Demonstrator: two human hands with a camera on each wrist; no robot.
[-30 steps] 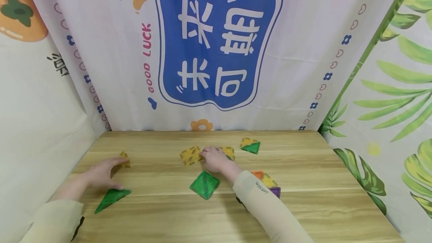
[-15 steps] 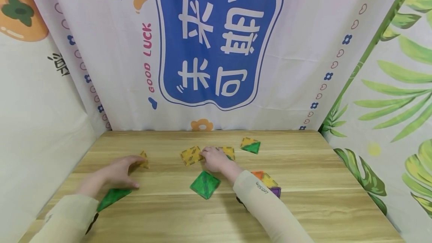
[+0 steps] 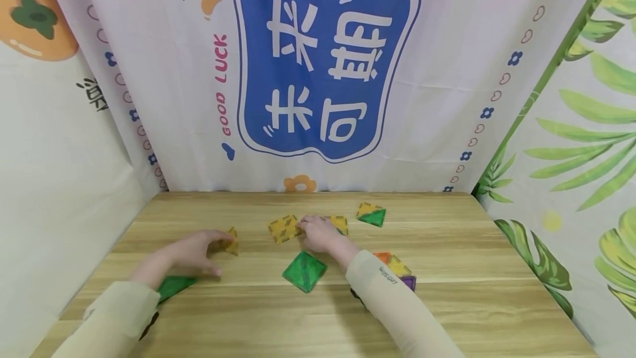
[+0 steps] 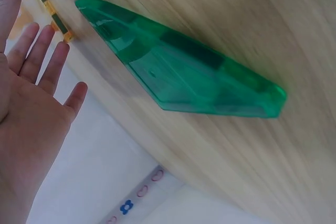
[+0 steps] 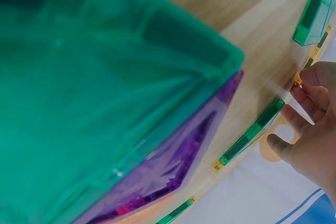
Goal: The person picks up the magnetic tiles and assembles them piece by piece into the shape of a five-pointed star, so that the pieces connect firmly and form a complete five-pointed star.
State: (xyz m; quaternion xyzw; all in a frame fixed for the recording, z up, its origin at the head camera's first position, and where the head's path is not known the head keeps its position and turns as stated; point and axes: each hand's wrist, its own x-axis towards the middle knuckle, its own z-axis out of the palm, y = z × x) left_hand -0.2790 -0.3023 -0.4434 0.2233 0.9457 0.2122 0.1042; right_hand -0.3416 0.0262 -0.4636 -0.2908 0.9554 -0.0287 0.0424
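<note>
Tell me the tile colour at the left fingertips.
The tile is yellow, clearest in the head view.

even, diffuse light fills the head view, brightening the white cloth (image 3: 447,70) and the tabletop (image 3: 258,314); a soft-edged shadow lies beside the right sleeve (image 3: 392,308). the blue panel (image 3: 323,79) reads crisply there. the left wrist view is dimmer and greyer, with pale glints on the green triangle (image 4: 184,72) and softly blurred tabletop grain. in the right wrist view, a green tile (image 5: 105,77) close to the lens is out of focus under a hazy sheen.
</note>
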